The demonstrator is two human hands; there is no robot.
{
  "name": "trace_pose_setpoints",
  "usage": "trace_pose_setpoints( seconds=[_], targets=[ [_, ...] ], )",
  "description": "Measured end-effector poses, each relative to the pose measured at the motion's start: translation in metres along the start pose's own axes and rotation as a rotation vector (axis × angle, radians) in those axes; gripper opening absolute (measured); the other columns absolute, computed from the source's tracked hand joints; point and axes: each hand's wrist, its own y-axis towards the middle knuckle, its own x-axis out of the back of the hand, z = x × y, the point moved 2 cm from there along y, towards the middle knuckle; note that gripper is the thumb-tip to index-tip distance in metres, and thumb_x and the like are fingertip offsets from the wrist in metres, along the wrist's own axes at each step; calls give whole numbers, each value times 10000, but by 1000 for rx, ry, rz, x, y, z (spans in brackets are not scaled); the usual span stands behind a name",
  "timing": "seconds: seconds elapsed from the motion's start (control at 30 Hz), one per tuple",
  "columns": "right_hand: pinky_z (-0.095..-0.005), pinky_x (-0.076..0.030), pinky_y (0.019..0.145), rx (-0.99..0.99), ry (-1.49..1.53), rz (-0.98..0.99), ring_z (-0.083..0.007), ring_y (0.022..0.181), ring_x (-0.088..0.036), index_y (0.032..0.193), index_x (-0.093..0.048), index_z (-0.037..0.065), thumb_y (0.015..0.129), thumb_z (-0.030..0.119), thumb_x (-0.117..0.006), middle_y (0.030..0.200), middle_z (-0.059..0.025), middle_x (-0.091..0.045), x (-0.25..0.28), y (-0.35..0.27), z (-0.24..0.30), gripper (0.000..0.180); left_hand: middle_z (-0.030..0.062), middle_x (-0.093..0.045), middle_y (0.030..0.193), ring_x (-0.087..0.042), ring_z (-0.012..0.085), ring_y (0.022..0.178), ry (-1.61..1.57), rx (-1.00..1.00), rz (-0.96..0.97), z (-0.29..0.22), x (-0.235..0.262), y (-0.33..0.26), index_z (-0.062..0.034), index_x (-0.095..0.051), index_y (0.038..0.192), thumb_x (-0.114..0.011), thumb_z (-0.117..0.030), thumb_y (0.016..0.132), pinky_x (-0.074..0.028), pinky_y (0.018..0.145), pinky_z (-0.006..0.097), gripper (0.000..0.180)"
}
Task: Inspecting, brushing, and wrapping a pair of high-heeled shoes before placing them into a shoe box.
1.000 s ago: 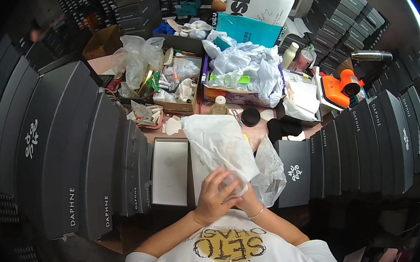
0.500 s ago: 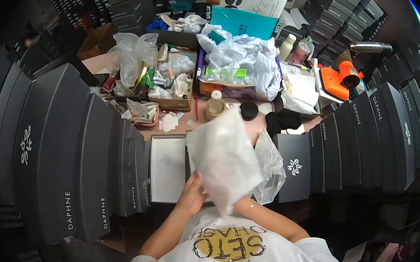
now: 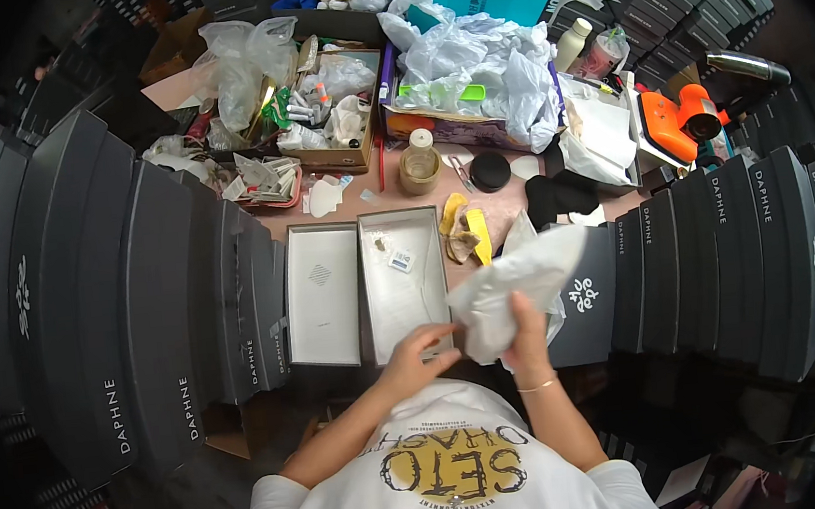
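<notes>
My right hand (image 3: 527, 341) grips a white, soft, crumpled wrapper (image 3: 497, 307), held up over the right edge of an open shoebox; whether anything lies inside it cannot be seen. Beside it, my left hand (image 3: 417, 362) is empty, thumb and fingers apart, over the near end of that shoebox (image 3: 383, 305). A small white sachet (image 3: 400, 261) lies in the box. Its pale lid (image 3: 323, 310) rests inside up, alongside on the left. Behind the wrapper are more white wrapping and a closed dark grey shoebox (image 3: 587, 292). Yellow and brown scraps (image 3: 464, 230) lie past the open box.
Dark shoeboxes stand in rows at left (image 3: 93, 311) and right (image 3: 708, 257). Farther back are a glass jar (image 3: 419, 168), a black round lid (image 3: 490, 172), a carton of white plastic bags (image 3: 478, 64), a carton of small supplies (image 3: 337, 169) and an orange tool (image 3: 672, 125).
The white wrapper has moved right and is now bunched in my right hand. My left hand has come off it. The open shoebox and the yellow scraps are now uncovered.
</notes>
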Motion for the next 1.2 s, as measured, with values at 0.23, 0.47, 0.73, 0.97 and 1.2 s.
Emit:
trace_pose_setpoints(
  seconds=[0.23,0.47,0.73,0.97,1.2],
  targets=[
    [-379,-458,941,175,-238,8,-254,1106,-550,1340,-361,-9,808,282,-658,1228,-136,-522,47,-27,37,676,134,-621,887,-621,238,763,347,516,-132,142,-4,90,-14,-599,990,-717,-273,770,-502,673,341,359],
    [-370,-476,922,-156,-205,222,-232,1090,-556,1331,-367,-7,766,275,-695,1208,-117,-539,48,-23,-3,711,114,-639,844,-621,202,774,187,180,-346,79,15,63,-14,-615,867,-681,-210,807,-494,670,318,215],
    [-380,-490,909,-288,-98,184,-233,1017,-602,1259,-462,-6,839,241,-624,1127,-115,-597,26,31,-60,514,49,-630,1022,-581,106,937,-532,398,-154,57,1,43,-14,-584,1136,-524,-148,947,-463,852,258,239],
    [-410,-515,869,-403,-92,154,-254,975,-625,1240,-482,8,830,283,-632,1084,-120,-619,60,33,-56,516,162,-557,1171,-561,268,1042,206,97,-329,83,7,75,-11,-491,1267,-673,-195,821,-469,885,357,517],
    [-394,-515,863,-295,-96,110,-243,966,-618,1221,-495,19,812,285,-654,1070,-108,-615,67,22,-41,513,222,-617,1064,-589,356,1022,22,297,-396,123,41,78,-2,-465,1274,-555,-34,772,-454,914,388,511]
  ],
)
